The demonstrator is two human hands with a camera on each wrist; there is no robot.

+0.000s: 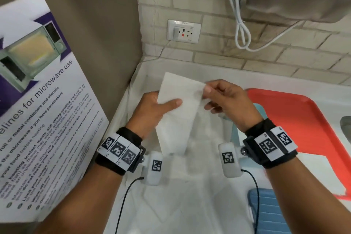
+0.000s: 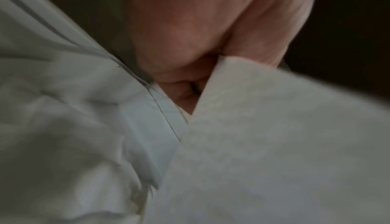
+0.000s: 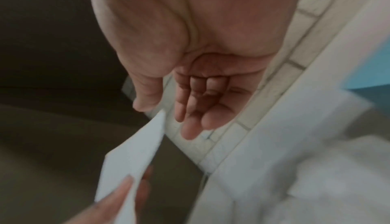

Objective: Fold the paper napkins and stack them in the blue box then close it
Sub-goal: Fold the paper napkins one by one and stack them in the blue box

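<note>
I hold one white paper napkin [image 1: 177,119] in the air over the counter, partly folded along its length. My left hand [image 1: 171,104] grips its left edge, thumb on top and fingers behind. My right hand [image 1: 207,91] pinches the top right corner between thumb and forefinger. In the right wrist view the napkin [image 3: 131,161] reaches up between the thumb and fingers. The left wrist view shows the napkin [image 2: 274,144] against the palm. The light blue box [image 1: 235,135] sits under my right wrist, mostly hidden. A ribbed blue lid [image 1: 269,213] lies at the lower right.
Several loose white napkins [image 1: 180,186] cover the white counter below my hands. A red tray [image 1: 303,119] lies to the right. A poster board [image 1: 38,100] leans on the left wall. A socket [image 1: 183,31] and white cables [image 1: 241,30] are on the brick wall behind.
</note>
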